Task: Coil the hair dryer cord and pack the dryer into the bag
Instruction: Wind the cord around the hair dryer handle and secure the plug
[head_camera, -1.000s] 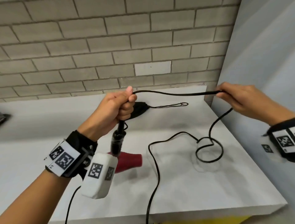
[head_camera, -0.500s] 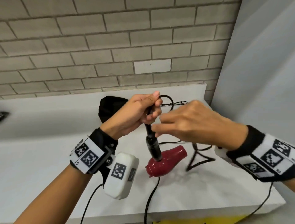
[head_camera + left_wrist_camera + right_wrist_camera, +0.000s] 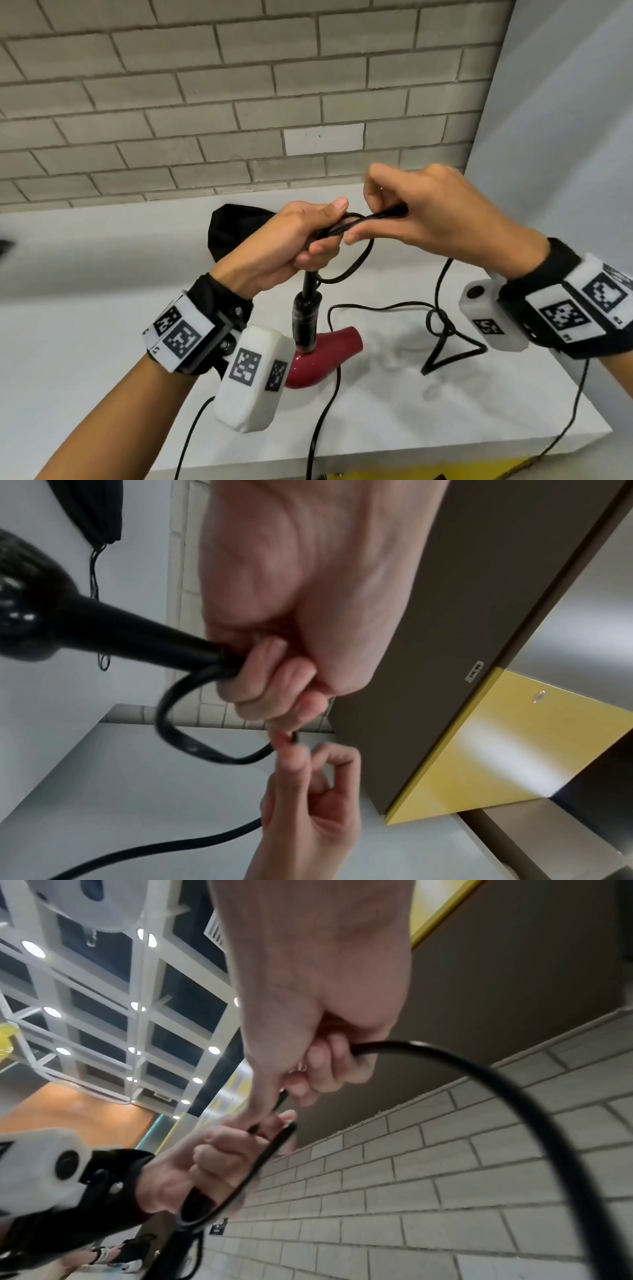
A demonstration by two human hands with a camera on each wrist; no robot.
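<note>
We see the dark red hair dryer [image 3: 322, 356] hanging above the counter [image 3: 102, 342], its black cord [image 3: 346, 270] looped above it, the rest trailing beside; the black bag [image 3: 236, 229] lies crumpled behind the dryer.

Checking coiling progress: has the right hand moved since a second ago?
Yes. The right hand came in from the grey side wall to the left hand.

Black wrist straps [image 3: 219, 301], white tagged camera pods [image 3: 251, 380], bare forearms
</note>
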